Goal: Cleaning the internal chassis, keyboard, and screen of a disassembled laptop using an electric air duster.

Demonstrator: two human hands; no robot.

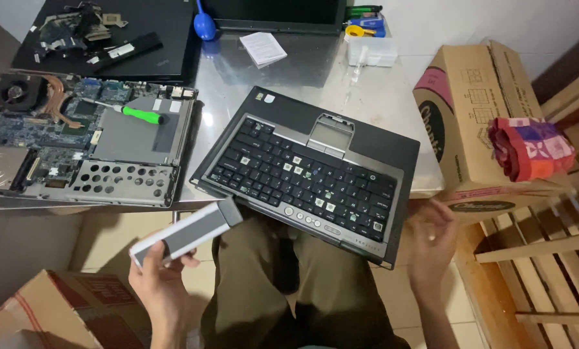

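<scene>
1. We look down from a head camera at our two bare hands above our lap, in front of a metal table (360,97).
2. Our left hand (157,274) is closed around one end of a long grey and white battery (189,231). Fingers wrap its lower end, and the rest slants up and to the right from the grip.
3. The battery's far end is just beside the near left edge of a laptop base (309,171), close to touching; we cannot tell if it does.
4. The laptop base sits up and to the right of that grip, tilted, with part on the table edge and part over our knees. Its black keyboard faces up.
5. Our right hand (431,242) is open and holds nothing, fingers loosely spread. It hangs just beside the base's near right corner, which is to the left of the hand.
6. To the right of the right hand and above it, a cardboard box (473,123) lies on its side, with a red and pink cloth (532,147) resting against it.
7. Up and to the left of the left hand, an opened laptop chassis (76,142) shows its circuit board. A green-handled screwdriver (140,114) lies on it.
8. Below the left hand is another cardboard carton (56,310).
9. Well beyond both hands, at the table's far side, are a blue bulb blower (204,24) and a folded paper (262,48).
</scene>
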